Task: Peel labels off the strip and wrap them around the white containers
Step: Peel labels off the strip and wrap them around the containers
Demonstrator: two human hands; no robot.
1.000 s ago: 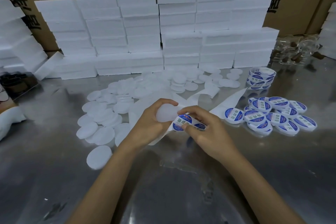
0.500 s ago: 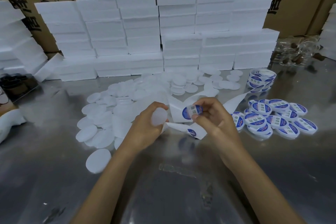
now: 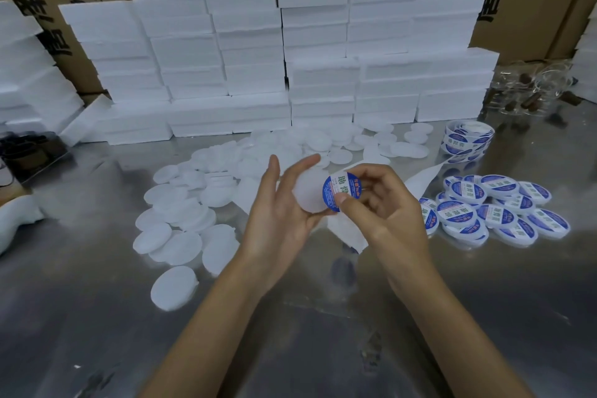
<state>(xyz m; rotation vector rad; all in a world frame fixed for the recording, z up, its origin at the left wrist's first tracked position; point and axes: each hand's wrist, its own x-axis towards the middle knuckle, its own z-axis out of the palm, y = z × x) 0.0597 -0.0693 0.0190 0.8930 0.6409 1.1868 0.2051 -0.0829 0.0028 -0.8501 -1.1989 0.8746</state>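
White foam boxes point(image 3: 252, 52) stand behind the metal worktop point(image 3: 97, 317). Above it, the left hand point(image 3: 277, 213) cradles a white container point(image 3: 308, 192) with fingers almost straight; the right hand point(image 3: 384, 203) pinches a blue label point(image 3: 337, 189) against it.

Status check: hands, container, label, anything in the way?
Left hand cradles white container, fingers straight. Right hand pinches blue label against its edge. Peeled backing strip trails beneath; nothing blocks.
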